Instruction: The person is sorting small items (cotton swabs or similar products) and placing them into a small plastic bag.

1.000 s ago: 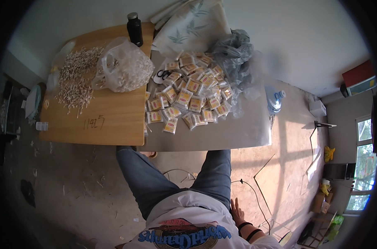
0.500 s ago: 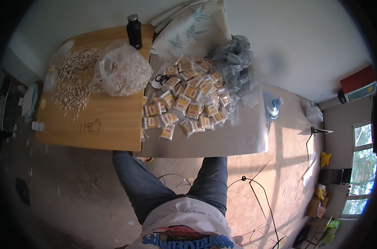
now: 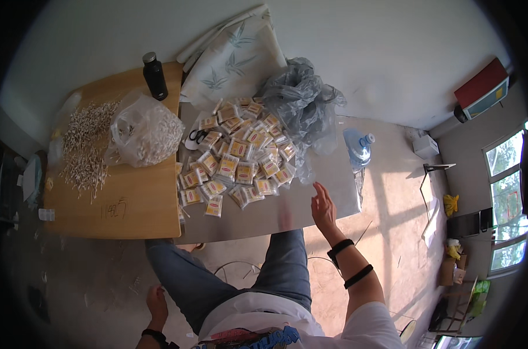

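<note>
Heaped small, yellow-labelled clear-plastic packets [image 3: 240, 154] lay on the smooth grey tabletop [image 3: 335, 189], bare toward its right edge. Your raised right hand [image 3: 323, 207], fingers loosely parted and empty, hung by the near edge; your left hand [image 3: 157, 301] hung low beside your blue-denim thigh [image 3: 185, 269], its opening and hold impossible to tell.

Small clear packets [image 3: 239, 149] of thin swabs, yellow-and-white labels with red patch. They lie heaped on the grey tabletop [image 3: 331, 180], mostly left half; overlapping, turned every which way, many tilted, front ones lying flatter. Seals too small to tell. Grey see-through plastic bag [image 3: 299, 96] sits crumpled and bunched along the pile's right side.
</note>
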Tool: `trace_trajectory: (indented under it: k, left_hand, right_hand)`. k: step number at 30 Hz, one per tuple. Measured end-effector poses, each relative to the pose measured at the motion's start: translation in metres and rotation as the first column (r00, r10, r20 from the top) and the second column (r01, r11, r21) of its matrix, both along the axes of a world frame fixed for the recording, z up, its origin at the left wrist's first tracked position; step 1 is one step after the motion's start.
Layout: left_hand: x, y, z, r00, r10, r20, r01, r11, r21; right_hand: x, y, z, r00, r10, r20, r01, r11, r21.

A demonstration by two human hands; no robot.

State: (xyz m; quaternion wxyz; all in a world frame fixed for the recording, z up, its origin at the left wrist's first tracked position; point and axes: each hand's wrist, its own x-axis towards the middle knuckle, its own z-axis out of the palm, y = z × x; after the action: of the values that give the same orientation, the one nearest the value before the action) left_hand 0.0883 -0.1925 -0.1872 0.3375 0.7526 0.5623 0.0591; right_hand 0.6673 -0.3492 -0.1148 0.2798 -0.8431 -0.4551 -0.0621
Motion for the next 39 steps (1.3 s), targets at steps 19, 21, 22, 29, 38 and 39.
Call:
trace_trajectory:
  k: [19,21,22,29,38,39]
  left_hand:
    - [0.13,0.036,0.015,0.98,-0.099,-0.175,0.134,0.971,0.198]
    - [0.133,0.035,0.017,0.977,-0.098,-0.189,0.131,0.977,0.17]
    - [0.135,0.036,0.016,0.976,-0.097,-0.196,0.13,0.978,0.164]
    - [0.141,0.04,0.021,0.967,-0.074,-0.246,0.114,0.982,0.151]
    - [0.138,0.043,0.017,0.964,-0.126,-0.234,0.16,0.978,0.133]
    - [0.137,0.042,0.017,0.963,-0.123,-0.239,0.159,0.978,0.138]
  right_hand:
    - [0.216,0.231,-0.022,0.968,0.153,0.199,-0.079,0.939,-0.335]
    - [0.254,0.236,-0.006,0.969,0.084,0.234,-0.01,0.954,-0.299]
    - [0.272,0.237,-0.002,0.957,0.073,0.28,0.011,0.957,-0.289]
    - [0.289,0.249,0.012,0.942,0.013,0.334,0.044,0.986,-0.163]
    - [0.253,0.304,-0.084,0.998,-0.041,0.051,0.058,0.916,-0.397]
    - [0.252,0.313,-0.09,0.998,-0.04,0.045,0.054,0.919,-0.391]
